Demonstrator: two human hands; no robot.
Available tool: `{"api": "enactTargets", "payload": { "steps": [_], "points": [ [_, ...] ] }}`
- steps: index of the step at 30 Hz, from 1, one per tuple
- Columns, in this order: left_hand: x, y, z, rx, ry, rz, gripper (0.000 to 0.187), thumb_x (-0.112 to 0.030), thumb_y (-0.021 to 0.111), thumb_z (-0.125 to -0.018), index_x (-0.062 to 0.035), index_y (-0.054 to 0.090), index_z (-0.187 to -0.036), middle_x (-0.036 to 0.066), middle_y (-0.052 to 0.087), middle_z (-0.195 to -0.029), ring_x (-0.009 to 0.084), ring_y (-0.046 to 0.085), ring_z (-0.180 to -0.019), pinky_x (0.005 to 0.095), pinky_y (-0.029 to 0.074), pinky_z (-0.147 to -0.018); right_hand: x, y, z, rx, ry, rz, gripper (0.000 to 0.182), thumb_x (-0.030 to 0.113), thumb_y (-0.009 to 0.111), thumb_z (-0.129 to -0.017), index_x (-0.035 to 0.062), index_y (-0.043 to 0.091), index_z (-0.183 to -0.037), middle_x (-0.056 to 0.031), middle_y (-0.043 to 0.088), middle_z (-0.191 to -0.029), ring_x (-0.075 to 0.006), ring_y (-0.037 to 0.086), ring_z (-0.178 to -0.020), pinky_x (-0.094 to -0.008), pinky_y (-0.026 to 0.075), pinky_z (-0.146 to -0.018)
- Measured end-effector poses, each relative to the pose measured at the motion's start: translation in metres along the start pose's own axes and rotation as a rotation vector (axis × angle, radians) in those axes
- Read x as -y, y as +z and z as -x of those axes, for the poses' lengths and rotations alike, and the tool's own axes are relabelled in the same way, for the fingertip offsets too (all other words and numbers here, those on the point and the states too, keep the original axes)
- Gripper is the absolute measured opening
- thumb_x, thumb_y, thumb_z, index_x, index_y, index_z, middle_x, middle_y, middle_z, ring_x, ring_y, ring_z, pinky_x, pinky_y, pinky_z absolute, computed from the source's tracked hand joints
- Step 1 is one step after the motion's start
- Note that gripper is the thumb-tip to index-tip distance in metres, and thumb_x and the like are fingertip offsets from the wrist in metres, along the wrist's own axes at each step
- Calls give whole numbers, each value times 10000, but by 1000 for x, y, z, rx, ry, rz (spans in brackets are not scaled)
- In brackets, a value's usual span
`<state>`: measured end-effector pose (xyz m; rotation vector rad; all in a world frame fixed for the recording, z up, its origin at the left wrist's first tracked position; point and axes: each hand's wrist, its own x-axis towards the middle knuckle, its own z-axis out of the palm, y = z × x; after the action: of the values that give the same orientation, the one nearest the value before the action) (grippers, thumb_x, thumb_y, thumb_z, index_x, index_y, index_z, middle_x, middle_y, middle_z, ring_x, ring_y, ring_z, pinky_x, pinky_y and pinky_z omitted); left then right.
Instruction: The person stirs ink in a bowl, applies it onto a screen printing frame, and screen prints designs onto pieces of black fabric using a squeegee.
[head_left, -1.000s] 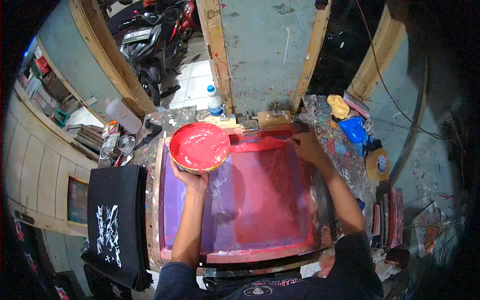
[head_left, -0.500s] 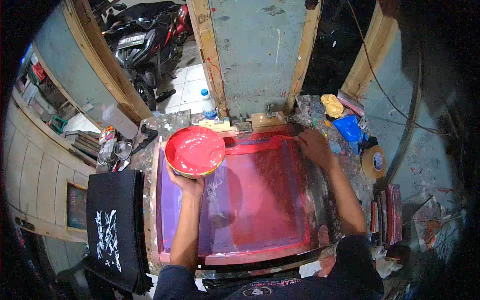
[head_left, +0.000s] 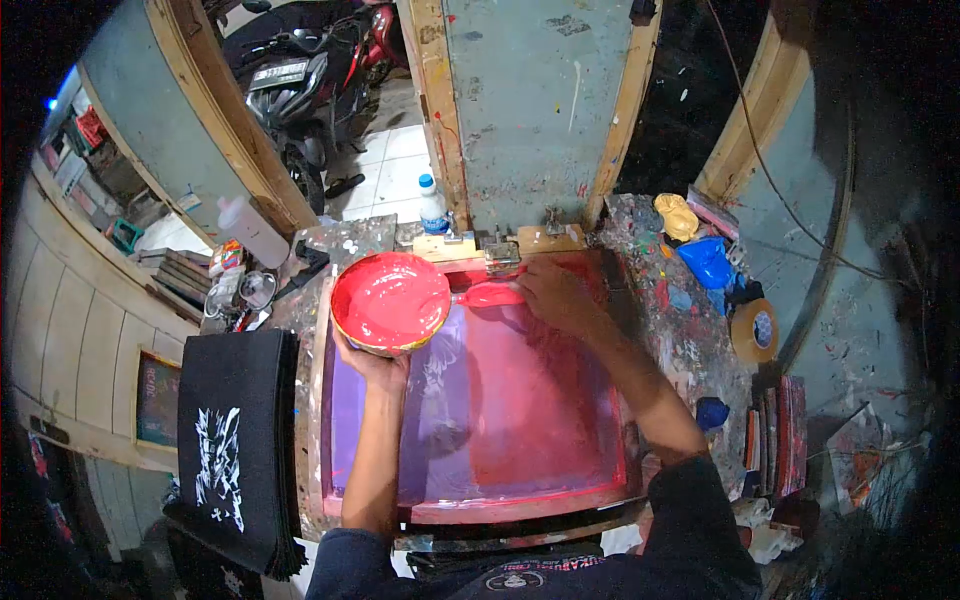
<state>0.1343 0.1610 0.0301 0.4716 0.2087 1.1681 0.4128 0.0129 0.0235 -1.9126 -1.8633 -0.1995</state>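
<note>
Left hand (head_left: 378,370): grip closed under a bowl (head_left: 398,348) of red paint (head_left: 392,302), left of centre, above the upper-left part of a framed screen (head_left: 545,425). Right hand (head_left: 555,295): upper centre, fingers by a red streak (head_left: 490,294) near the screen's top edge; cannot tell if that grip holds anything. Surface (head_left: 690,335) underneath; tape roll (head_left: 755,332) at right, dark fabric stack (head_left: 240,375) at left, blue-capped bottle (head_left: 432,210) upper centre.

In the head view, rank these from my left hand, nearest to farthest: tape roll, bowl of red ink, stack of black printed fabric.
1. Bowl of red ink, held in your left hand.
2. Stack of black printed fabric, to the hand's left.
3. Tape roll, over on the right side.
</note>
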Motion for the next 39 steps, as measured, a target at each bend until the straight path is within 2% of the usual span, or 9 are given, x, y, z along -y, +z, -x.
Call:
{"api": "enactTargets", "payload": {
  "steps": [6,9,12,15,21,24,30,36,39],
  "points": [
    [-7,-1,4,16,-6,22,660,-567,387,-1038,-96,467,-1493,145,517,-1517,372,543,-1353,544,487,-1108,-7,-32,9,-212,5,-108,227,210,627,-951,10,722,-997,-169,690,-1015,-349,662,-1006,-466,533,-900],
    [-6,-14,0,-35,1,38,662,-569,391,-1036,-96,466,-1493,147,517,-1516,374,538,-1358,549,484,-1108,5,-60,21,-167,92,-27,209,200,621,-958,21,723,-991,-167,689,-1001,-350,661,-997,-475,537,-880],
    [-8,-6,3,-14,18,24,662,-573,392,-1036,-101,466,-1494,146,519,-1513,371,539,-1356,548,487,-1106,-26,-12,34,103,59,213,199,199,615,-969,35,725,-995,-162,689,-999,-351,660,-980,-475,538,-883],
    [-10,3,7,-29,19,11,659,-574,392,-1036,-103,470,-1490,146,529,-1501,363,545,-1352,543,491,-1103,-10,16,18,72,22,177,204,202,604,-979,38,725,-984,-157,686,-981,-351,656,-961,-483,538,-887],
    [-10,-6,5,-18,24,-21,659,-574,396,-1034,-105,466,-1491,133,533,-1500,348,548,-1352,542,497,-1096,32,-49,1,-202,35,-130,246,230,599,-999,23,731,-1019,-175,708,-1094,-369,659,-1043,-468,523,-933],
    [-11,-7,4,-27,-15,9,662,-577,388,-1034,-113,455,-1502,131,529,-1505,350,543,-1357,536,500,-1095,16,-64,9,-55,120,-104,268,244,597,-1013,12,728,-1040,-193,709,-1123,-378,659,-1068,-462,520,-936],
    [-5,11,9,3,3,-26,663,-578,362,-1038,-128,441,-1519,130,528,-1507,351,556,-1344,516,519,-1078,9,-72,14,-122,124,-105,279,249,599,-1016,6,733,-1037,-208,720,-1067,-398,676,-1013,-471,526,-921],
    [6,16,9,-138,-32,-107,678,-611,411,-1008,-125,494,-1473,114,574,-1457,311,606,-1279,466,556,-1023,-7,-72,1,-288,84,-91,308,294,643,-991,6,741,-943,-200,714,-900,-393,696,-835,-463,550,-766],
    [17,13,7,-101,-59,-68,667,-604,425,-1008,-121,505,-1460,114,582,-1446,305,611,-1272,459,545,-1034,21,-128,-49,100,222,6,322,306,683,-959,-5,736,-897,-229,687,-818,-372,705,-775,-459,533,-692]
  ]
}}
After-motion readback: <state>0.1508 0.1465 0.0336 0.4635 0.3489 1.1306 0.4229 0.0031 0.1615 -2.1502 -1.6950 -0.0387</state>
